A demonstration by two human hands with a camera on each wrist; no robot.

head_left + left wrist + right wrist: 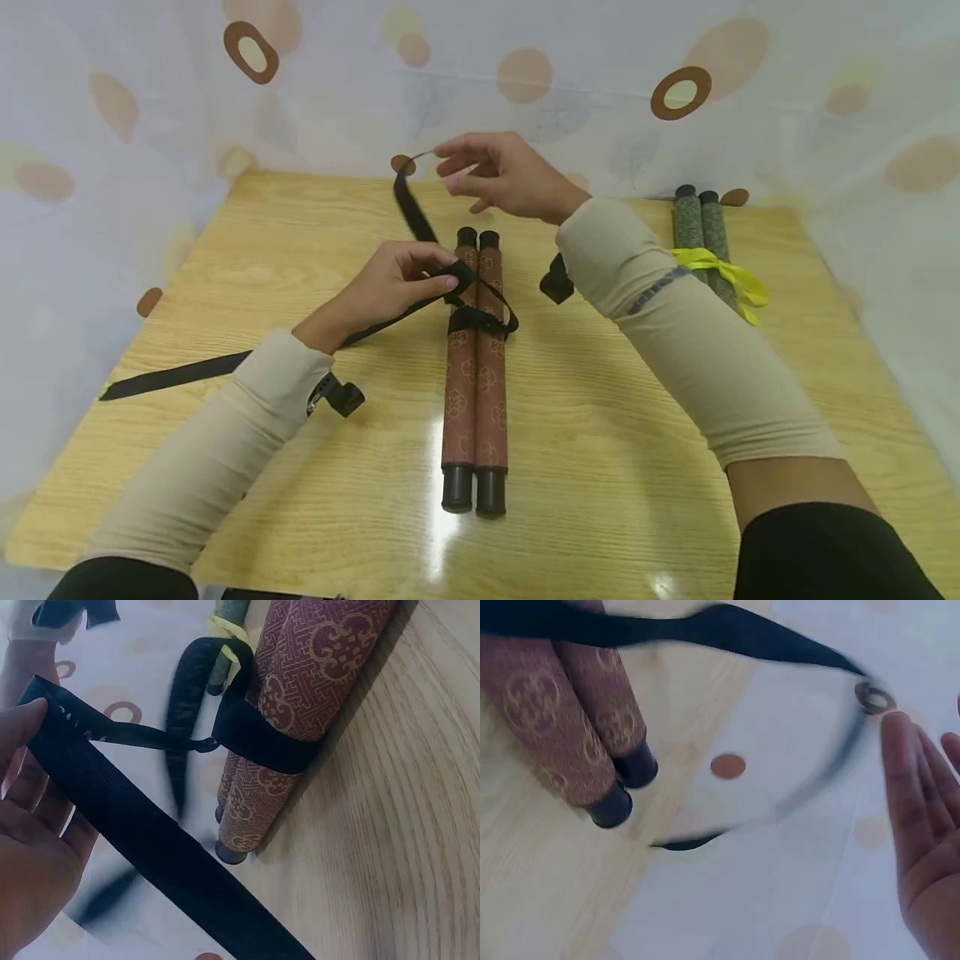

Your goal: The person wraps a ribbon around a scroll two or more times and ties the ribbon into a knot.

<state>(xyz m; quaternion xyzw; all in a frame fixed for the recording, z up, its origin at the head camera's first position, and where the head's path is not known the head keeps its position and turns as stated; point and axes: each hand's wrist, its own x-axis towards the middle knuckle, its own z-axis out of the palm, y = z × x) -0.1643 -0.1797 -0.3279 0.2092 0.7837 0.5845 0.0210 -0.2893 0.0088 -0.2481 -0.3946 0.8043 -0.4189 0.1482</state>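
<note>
Two reddish-brown patterned scrolls with dark end knobs lie side by side on the table, a black ribbon wrapped round both. My left hand pinches a folded part of this ribbon between thumb and fingers, just above the scrolls' left side. From there one tail stretches left across the table. Above the far scroll ends, my right hand hangs in the air with loosely extended fingers. The ribbon's other tail arcs, partly blurred, up to its fingertips; whether they touch cannot be told.
At the back right, two grey-green rolls are tied with a yellow ribbon, partly behind my right forearm. A patterned white sheet rises behind the wooden table. Black wrist cameras hang from both wrists.
</note>
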